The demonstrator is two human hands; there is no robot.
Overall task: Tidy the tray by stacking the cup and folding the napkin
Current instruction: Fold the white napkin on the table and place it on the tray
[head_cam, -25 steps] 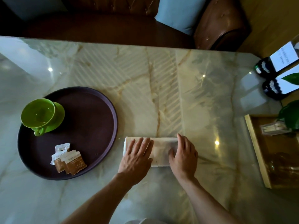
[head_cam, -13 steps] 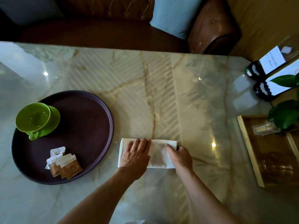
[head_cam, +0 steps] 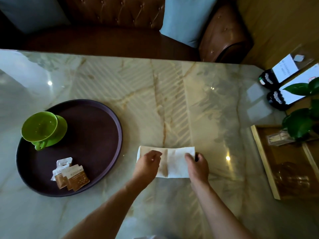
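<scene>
A white napkin [head_cam: 174,161], folded into a strip with a brownish stain near its middle, lies on the marble table right of the tray. My left hand [head_cam: 147,165] rests on its left end with fingers curled. My right hand [head_cam: 197,165] pinches its right end at the edge. The round dark tray [head_cam: 96,131] sits at the left. A green cup [head_cam: 40,128] stands on a green saucer [head_cam: 60,130] at the tray's far left. Several brown and white sachets [head_cam: 70,175] lie at the tray's near side.
A wooden tray [head_cam: 264,161] with a clear holder and glass items stands at the right edge, under a green plant [head_cam: 300,125]. Two dark bottles with white labels [head_cam: 276,87] stand at the far right. A brown leather sofa with blue cushions runs behind the table.
Both hands lifted from lying flat on the napkin. The left hand's fingers curled at the left end, and the right hand slid to the right end and took hold of its edge.
</scene>
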